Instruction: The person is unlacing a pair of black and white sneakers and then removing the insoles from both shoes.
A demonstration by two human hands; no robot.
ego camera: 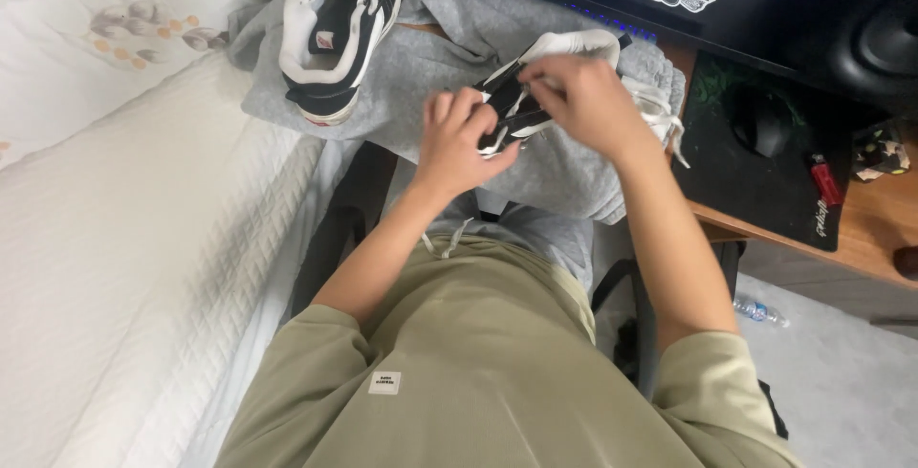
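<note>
A black and white sneaker [564,47] lies on a grey garment [430,76] spread over the desk edge. My left hand [457,138] pinches the sneaker's lacing area at its near end. My right hand [585,100] covers the middle of the shoe, fingers closed on its laces or tongue. A second matching sneaker [337,33] rests on its side on the grey garment at the upper left, untouched. Much of the held shoe is hidden under both hands.
A white quilted bed [124,239] and pillow [105,28] fill the left. On the wooden desk [861,248] at right lie a black mouse pad [765,191], mouse [760,119], a red lighter [824,179] and a speaker [880,43]. A plastic bottle [760,312] lies on the floor.
</note>
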